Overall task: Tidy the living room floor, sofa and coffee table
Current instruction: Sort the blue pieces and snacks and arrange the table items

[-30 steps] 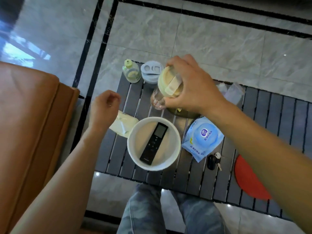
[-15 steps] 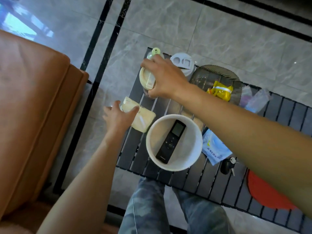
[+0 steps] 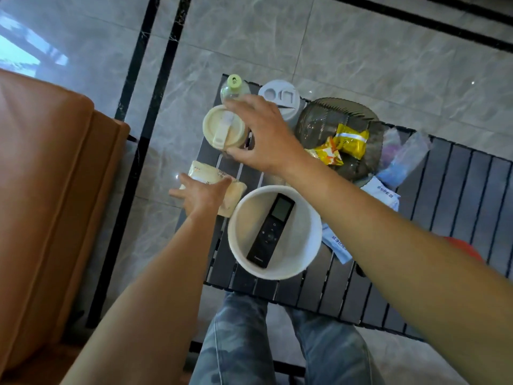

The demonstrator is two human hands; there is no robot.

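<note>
Cup [image 3: 222,127]: upright at the far-left corner of the worktop [image 3: 458,195], just beside bottle [image 3: 234,87].
Cup axis: vertical, lid up; lid strap runs far-right to near-left.
Cup handling: likely rigid, smooth, some weight if full; take it round the body under the lid, not by the strap.
Right hand [image 3: 263,137]: fingers spread round the Cup's right side; gripping or loose, cannot tell.
Packet [image 3: 206,173]: looks soft and light, flat on worktop's left edge, long axis far-left to near-right; pinch across the short side.
Left hand [image 3: 201,194]: flat on Packet, fingers spread, gripping nothing.
</note>
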